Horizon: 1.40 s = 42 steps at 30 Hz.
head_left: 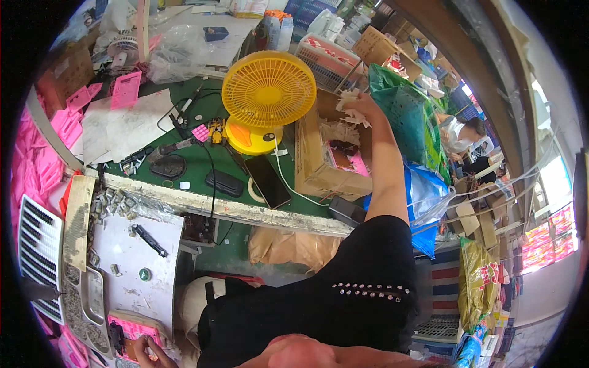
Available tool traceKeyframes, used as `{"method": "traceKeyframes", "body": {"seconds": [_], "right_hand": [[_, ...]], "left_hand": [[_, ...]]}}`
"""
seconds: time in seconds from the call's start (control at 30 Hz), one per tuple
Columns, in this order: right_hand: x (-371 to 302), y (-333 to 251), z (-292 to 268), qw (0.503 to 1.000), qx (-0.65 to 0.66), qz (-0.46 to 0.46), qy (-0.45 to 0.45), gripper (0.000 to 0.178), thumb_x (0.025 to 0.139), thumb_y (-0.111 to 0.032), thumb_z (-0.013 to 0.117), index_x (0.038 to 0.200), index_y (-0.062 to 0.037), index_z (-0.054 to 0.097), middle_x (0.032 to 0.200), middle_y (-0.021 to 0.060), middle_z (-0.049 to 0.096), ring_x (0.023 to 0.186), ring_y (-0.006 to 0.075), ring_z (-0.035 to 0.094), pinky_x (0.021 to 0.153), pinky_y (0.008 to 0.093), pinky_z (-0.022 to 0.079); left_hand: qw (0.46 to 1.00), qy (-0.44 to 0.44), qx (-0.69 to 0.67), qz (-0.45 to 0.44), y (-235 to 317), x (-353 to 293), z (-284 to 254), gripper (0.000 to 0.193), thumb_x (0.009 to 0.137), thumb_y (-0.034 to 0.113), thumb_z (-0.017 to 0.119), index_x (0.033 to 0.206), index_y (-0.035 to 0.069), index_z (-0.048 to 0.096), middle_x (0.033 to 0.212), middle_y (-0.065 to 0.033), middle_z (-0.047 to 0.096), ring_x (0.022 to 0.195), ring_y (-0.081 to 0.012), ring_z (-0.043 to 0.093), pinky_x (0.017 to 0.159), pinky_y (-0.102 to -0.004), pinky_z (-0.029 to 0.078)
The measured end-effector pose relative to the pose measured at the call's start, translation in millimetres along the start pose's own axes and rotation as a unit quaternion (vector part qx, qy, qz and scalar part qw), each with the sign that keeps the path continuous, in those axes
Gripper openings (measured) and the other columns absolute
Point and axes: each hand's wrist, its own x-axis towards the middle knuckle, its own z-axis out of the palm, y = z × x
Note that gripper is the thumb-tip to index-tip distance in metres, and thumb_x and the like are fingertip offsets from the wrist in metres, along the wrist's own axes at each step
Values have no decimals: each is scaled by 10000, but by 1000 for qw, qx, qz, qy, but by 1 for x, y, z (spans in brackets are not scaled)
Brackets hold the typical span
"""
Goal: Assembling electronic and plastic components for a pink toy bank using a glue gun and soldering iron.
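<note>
My right hand (363, 109) reaches far forward over a cardboard box (313, 161) at the back of the bench. Its fingers are closed on crumpled tissue paper (350, 100), and more paper lies in the box beside a pink piece (358, 163). At the lower left, my left hand (152, 354) has its fingers bent over the edge of a pink plastic tray (136, 331). A small black part (116, 338) lies on that tray's left side. The lower edge of the picture cuts off part of this hand.
A yellow fan (269, 89), a phone (267, 181) and a soldering iron (189, 101) are on the green bench. Small metal motors (113, 202) and a black part (150, 240) lie on the white board (132, 288). A green bag (399, 104) stands right of the box.
</note>
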Motion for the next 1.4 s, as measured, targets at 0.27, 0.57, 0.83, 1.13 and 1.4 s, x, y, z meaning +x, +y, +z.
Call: {"method": "traceKeyframes", "body": {"seconds": [0.27,0.57,0.83,1.13,1.4], "right_hand": [[-10,-47,-40,997,3,-23,67,514,684,-112,840,1160,-26,667,965,69,710,746,192,676,565,364,556],[-17,-62,-66,989,-83,-19,123,504,723,-142,822,1185,-20,662,1033,82,713,903,208,698,700,380,577],[-20,-290,28,980,-35,-188,-55,501,778,-190,794,1245,-68,658,1068,61,706,930,175,682,815,324,546],[-152,-396,421,790,135,-347,-487,544,719,-103,827,1226,2,664,1078,64,727,932,153,694,868,315,552],[-258,-316,622,735,-52,-417,-533,575,704,-161,835,1237,-41,656,1125,85,719,1029,204,689,950,347,525]], "left_hand": [[998,54,-32,26,-13,-6,-3,158,960,102,699,1083,3,699,1003,-132,716,862,-260,662,820,-368,533],[973,160,-104,129,-9,-25,-8,150,937,94,717,1049,-7,717,997,-148,731,847,-290,686,820,-392,545],[962,144,-86,216,90,-27,-63,171,897,-71,640,1050,-26,700,973,-144,721,862,-262,691,796,-352,541],[966,204,-63,146,75,-64,-86,191,819,-89,698,988,-3,671,874,-118,686,716,-233,622,666,-322,484],[974,215,-44,56,57,-90,-90,189,819,-88,692,985,0,670,897,-124,702,731,-242,637,682,-329,498]]}}
